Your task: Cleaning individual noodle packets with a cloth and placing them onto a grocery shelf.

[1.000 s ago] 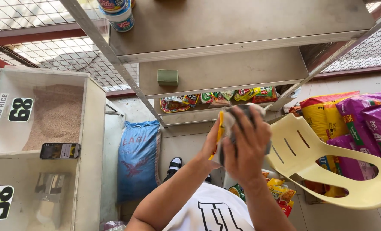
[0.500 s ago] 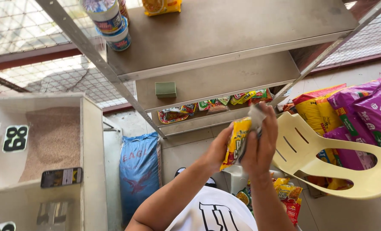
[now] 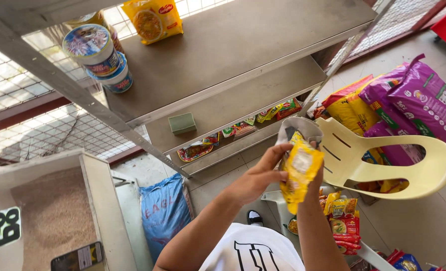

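Yellow packet point(image 3: 300, 173): a flat sachet-style pack, bright yellow with a pale printed panel on its face, held upright in front of me between both hands, below the shelf edge and just in front of the cream plastic chair point(image 3: 383, 160).
Left hand point(image 3: 257, 176): I see its fingers point(image 3: 278, 150) curled onto the packet's left edge and top, closed on it in a light pinch.
Right hand point(image 3: 315, 180): mostly hidden behind the packet; it props the pack from the back, and I cannot tell how firmly its fingers close.
Grey wrapper point(image 3: 298, 129): a crumpled pale sheet or bag mouth rising behind the packet's top; whether it touches the packet I cannot tell.
Handling note: in my judgement the pack is best kept flat and pinched by its sealed edges, since squeezing the middle would crush soft contents; one hand should bear the weight while the other steadies.
Metal shelves point(image 3: 243, 60): a grey tiered rack above and ahead; the top tier carries stacked cup containers point(image 3: 100, 55) and an orange-yellow bag point(image 3: 152, 19), the middle a small green block point(image 3: 182, 123).
Lower tier: a row of coloured snack packs point(image 3: 243, 128).
Surroundings: purple and yellow sacks point(image 3: 408, 105) behind the chair, a blue sack point(image 3: 163, 211) on the floor, a grain bin point(image 3: 52, 216) at left.
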